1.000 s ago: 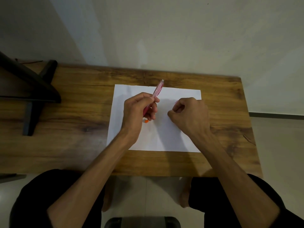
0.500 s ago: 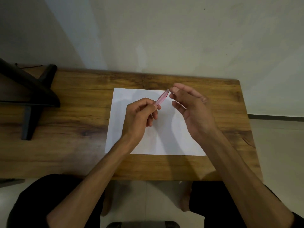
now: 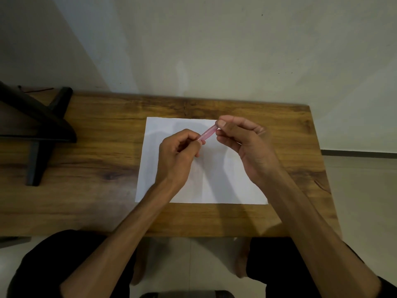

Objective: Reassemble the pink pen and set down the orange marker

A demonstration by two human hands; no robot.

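Pen axis: pink pen (image 3: 208,133) is slanted up-right from left hand (image 3: 178,154) to right hand (image 3: 242,145).
Grip: lower end is clenched by left; upper tip is pinched by right.

pen (image 3: 208,133) ends hidden by fingers (image 3: 221,124), stand (image 3: 32,123) cut off left

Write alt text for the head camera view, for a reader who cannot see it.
Two bare hands hold a pink pen above a white sheet of paper on a wooden table: the left hand grips its lower end, the right hand pinches its upper tip. A black stand sits at the table's left.
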